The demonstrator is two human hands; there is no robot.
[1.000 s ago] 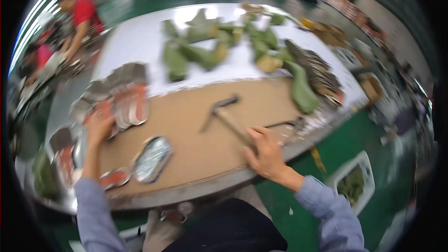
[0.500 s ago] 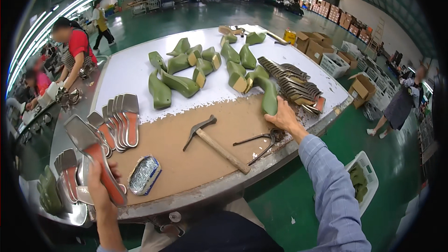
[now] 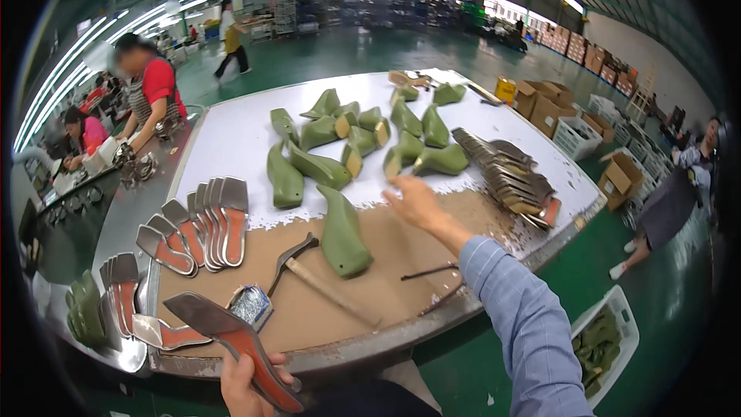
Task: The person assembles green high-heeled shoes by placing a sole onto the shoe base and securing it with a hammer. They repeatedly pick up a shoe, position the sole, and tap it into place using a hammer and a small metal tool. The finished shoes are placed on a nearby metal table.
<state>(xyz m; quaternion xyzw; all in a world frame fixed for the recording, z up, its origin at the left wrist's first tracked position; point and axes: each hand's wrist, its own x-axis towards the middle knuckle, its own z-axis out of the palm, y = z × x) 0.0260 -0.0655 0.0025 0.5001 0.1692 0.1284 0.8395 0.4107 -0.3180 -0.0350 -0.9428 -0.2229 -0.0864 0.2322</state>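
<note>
green shoe last (image 3: 343, 235) now beside hammer (image 3: 316, 280), between the hands | left hand (image 3: 241, 388) clamped on insole (image 3: 242, 340) | right hand (image 3: 418, 202) spread, seemingly empty (fingertips blurry)

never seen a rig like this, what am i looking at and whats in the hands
No machine here: someone works bare-handed, seen from a wide fisheye camera worn on the head, so straight edges bend. The left hand holds a curved grey-and-orange sole-shaped piece; the right hand, open, is near smooth green foot-shaped blocks. On the flat brown board lie a wooden-handled metal hammer and a blue-edged box of shiny bits.
</note>
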